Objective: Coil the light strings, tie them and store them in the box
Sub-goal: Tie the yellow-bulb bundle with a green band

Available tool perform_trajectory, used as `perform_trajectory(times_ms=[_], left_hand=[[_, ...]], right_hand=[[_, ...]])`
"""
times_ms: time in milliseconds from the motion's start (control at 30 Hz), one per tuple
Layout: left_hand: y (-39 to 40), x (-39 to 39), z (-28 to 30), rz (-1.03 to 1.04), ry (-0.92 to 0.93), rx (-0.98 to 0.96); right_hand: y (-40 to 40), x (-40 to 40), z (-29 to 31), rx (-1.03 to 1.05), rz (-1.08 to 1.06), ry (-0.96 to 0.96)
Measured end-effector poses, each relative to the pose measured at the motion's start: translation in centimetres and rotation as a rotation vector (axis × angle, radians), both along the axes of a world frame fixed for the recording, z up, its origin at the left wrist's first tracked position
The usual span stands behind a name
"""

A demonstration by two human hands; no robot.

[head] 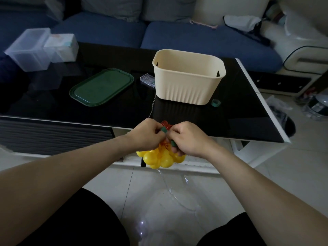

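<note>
A bunched light string with yellow ball bulbs [160,159] and red-orange wire hangs between my hands at the table's near edge. My left hand [148,134] and my right hand [184,137] both pinch a dark green tie strap [163,129] wrapped around the bundle. A thin wire runs from the bundle up across the table to a clear battery case [147,80]. The cream ribbed box [188,86] stands open on the black table, beyond my hands. Its inside is mostly hidden from here.
A dark green lid [102,87] lies left of the box. A small green tie roll [215,103] sits at the box's right. Clear plastic containers [31,48] stand at the far left. Another clear light string [177,197] trails on the floor tiles. A blue sofa is behind.
</note>
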State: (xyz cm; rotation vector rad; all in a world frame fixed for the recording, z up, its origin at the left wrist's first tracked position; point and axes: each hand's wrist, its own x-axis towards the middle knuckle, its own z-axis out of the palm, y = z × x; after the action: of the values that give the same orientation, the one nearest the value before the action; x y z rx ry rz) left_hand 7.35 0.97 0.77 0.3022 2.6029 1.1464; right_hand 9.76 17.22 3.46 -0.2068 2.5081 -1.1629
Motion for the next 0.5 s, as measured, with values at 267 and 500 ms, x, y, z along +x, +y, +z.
perform_trajectory(times_ms=[267,500], left_hand=[[0.2,0.4,0.1,-0.144,0.210,-0.159],[0.0,0.4,1.4,-0.328,0.206,-0.322]], right_hand=[[0.2,-0.2,0.3,-0.104,-0.059,-0.022],[-0.2,0.4,-0.7,-0.408,-0.198,-0.209]])
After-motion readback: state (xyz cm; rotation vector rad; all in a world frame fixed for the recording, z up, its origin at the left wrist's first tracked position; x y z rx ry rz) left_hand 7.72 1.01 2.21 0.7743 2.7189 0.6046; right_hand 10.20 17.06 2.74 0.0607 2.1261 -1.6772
